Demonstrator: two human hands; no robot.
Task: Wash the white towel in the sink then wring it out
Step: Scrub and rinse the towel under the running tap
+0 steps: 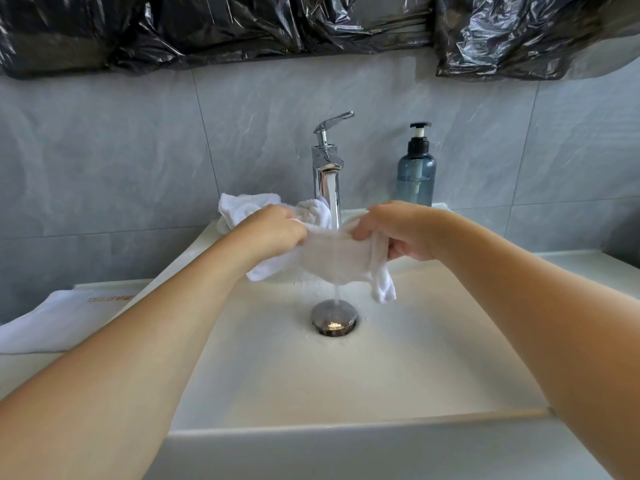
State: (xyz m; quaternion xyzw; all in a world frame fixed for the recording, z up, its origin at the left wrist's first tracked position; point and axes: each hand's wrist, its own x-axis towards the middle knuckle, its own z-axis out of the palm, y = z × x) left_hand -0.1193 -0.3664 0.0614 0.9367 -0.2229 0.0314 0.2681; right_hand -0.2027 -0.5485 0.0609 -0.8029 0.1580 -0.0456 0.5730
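Head view: left hand [277, 226] and right hand [398, 230] each pinch an end of the white towel [332, 261], grip curled tight, stretched under the faucet [327, 164] stream above the sink [346, 368] drain [334, 318].

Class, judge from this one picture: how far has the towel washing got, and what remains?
Done: the tap is running. In hand: the left hand and right hand grip the white towel stretched under the stream above the sink. Left: finish rinsing, then wring it; no twisting shows yet.
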